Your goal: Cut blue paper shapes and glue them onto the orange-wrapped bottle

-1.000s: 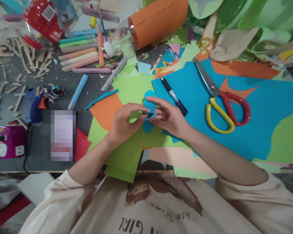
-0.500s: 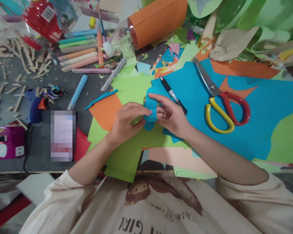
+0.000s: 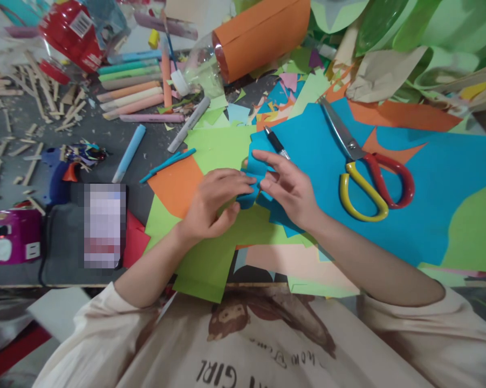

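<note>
Between my two hands is a small blue paper cutout with rounded lobes, bent and curled. My left hand holds its left side, fingers over the top and thumb below. On the other side my right hand grips it, with the index finger along the upper lobe. Parts of the paper are hidden behind the fingers. Under the hands lie sheets of green paper and a large blue sheet. A black pen rests just beyond my right hand, partly covered by it.
Scissors with red and yellow handles lie on the right. An orange-wrapped plastic bottle is at the back. Several markers, a glue gun, a phone and wooden sticks occupy the left. Blue strips lie near my left hand.
The blue cutout has been turned and bent between my fingers, its lobes now folded. My right thumb has come onto it, and my left thumb has spread away a little.
</note>
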`<move>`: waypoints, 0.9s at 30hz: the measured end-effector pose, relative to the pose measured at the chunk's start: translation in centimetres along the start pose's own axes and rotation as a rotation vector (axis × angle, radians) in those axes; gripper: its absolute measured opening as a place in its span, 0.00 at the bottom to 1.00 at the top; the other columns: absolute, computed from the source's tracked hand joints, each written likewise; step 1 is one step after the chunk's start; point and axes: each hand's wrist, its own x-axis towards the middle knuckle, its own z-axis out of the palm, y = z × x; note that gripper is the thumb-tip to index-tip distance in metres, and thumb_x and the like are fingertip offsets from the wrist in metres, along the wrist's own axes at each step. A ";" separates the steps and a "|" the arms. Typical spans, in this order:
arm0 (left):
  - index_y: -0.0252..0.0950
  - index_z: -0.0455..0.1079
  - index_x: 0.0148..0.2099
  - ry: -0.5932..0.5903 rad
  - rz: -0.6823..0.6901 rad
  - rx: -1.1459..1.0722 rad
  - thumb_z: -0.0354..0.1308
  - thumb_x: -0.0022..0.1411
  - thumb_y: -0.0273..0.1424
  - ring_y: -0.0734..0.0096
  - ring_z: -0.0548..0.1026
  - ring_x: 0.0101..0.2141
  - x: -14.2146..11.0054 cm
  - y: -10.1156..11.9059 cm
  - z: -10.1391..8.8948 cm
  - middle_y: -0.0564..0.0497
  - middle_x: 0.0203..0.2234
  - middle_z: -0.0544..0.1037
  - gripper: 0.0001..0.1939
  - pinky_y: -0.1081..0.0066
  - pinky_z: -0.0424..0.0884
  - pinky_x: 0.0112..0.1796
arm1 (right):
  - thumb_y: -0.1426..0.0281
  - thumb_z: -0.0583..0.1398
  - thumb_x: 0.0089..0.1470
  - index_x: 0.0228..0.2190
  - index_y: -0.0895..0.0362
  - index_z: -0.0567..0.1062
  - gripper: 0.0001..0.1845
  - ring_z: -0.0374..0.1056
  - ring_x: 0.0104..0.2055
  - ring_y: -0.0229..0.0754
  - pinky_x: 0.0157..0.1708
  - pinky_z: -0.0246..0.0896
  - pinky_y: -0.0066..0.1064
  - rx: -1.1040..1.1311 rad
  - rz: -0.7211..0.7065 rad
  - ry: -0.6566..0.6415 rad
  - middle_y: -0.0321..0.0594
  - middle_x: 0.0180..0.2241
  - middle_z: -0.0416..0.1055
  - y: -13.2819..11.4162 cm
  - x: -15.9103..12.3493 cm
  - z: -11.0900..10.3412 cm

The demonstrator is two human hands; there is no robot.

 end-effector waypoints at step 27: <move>0.39 0.73 0.38 0.029 -0.603 -0.411 0.66 0.56 0.39 0.69 0.78 0.32 0.7 0.7 0.9 0.51 0.33 0.81 0.11 0.72 0.74 0.31 | 0.55 0.58 0.60 0.54 0.44 0.62 0.22 0.63 0.29 0.34 0.32 0.67 0.34 -0.030 -0.078 -0.023 0.42 0.61 0.62 -0.6 0.1 0.2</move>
